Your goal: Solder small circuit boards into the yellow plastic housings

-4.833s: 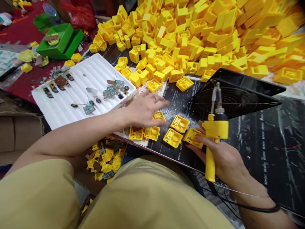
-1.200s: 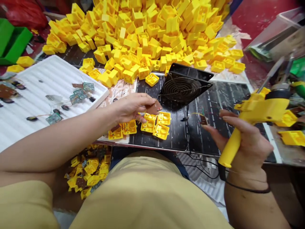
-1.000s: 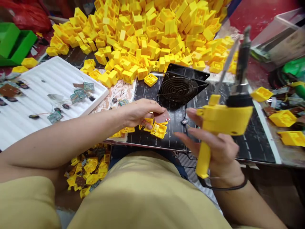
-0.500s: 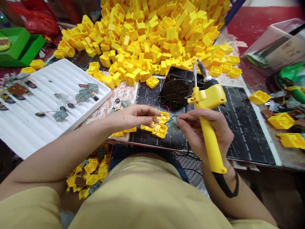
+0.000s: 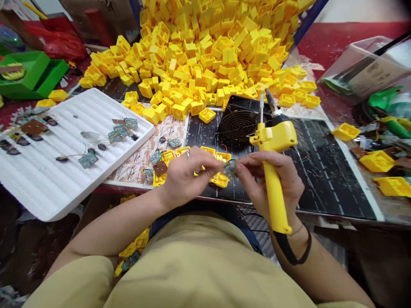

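1. Right hand [image 5: 272,179]: closed around the handle of a yellow soldering gun [image 5: 278,136], its tip pointing up and away beyond the knuckles. The thumb and forefinger of this hand also pinch a small circuit board [image 5: 230,168].
2. Left hand [image 5: 189,176]: fingers bent, thumb and forefinger drawn together at the near edge of the circuit board. Whether they grip it or any wire cannot be told.
3. Position of the circuit board: between the two sets of fingertips, raised above the bench, just to the left of the right thumb.
4. Open yellow cases [image 5: 220,180] lie beneath and just beyond the left fingers, partly hidden by them.
5. A brown board [image 5: 159,168] rests just left of the left hand, on further yellow casework.
6. A black fan [image 5: 239,124] stands beyond both hands, partly behind the soldering gun.
7. A white foam tray [image 5: 64,182] bearing wired parts sits well to the left of the left hand.
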Tool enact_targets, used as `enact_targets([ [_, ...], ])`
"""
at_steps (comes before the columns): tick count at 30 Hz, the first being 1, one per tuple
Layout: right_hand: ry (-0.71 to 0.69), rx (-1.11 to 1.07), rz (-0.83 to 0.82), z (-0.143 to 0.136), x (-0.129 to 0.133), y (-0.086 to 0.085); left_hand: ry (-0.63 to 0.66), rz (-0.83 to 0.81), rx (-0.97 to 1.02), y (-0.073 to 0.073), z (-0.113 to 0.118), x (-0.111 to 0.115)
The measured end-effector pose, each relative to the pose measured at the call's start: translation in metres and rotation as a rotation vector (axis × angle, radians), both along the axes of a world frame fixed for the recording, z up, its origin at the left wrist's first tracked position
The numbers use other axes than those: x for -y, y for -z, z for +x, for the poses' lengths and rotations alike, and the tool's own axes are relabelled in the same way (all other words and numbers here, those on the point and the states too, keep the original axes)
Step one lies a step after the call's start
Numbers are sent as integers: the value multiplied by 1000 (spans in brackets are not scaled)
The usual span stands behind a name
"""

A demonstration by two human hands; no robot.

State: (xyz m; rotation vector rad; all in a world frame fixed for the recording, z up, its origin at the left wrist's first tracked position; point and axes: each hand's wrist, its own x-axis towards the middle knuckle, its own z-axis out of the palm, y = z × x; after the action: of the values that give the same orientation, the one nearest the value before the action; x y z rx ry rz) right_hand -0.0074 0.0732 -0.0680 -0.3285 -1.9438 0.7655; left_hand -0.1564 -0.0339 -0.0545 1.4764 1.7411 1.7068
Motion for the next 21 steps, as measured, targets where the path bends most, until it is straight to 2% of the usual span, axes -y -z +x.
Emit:
enact_targets([
  [2, 23, -7, 53, 0, 2, 1, -88, -65, 354, -1, -3, -5],
  [4, 53, -23, 98, 0, 4, 0, -46, -131, 639, 3, -6, -8],
  [5, 66, -30, 119, 0, 4, -1, -15, -136, 714, 7, -7, -8],
  [7, 80, -36, 157, -1, 4, -2, 23, -135, 682, 13, -5, -3],
  [9, 82, -39, 197, -1, 4, -1, 26, -127, 466, 18, -1, 3],
  [11, 91, -35, 264, -1, 3, 1, 37, -110, 251, 18, 5, 6],
  [13, 108, -19, 353, -3, 4, 3, 47, -82, 223, 14, 11, 3],
  [16, 121, 0, 448, -6, 7, 6, 77, -70, 577, 6, 21, -7],
  [19, 114, 8, 461, -10, 11, 10, 87, -46, 1030, 2, 31, -18],
  [21, 113, 11, 462, -10, 13, 13, 56, -50, 1225, 1, 34, -21],
])
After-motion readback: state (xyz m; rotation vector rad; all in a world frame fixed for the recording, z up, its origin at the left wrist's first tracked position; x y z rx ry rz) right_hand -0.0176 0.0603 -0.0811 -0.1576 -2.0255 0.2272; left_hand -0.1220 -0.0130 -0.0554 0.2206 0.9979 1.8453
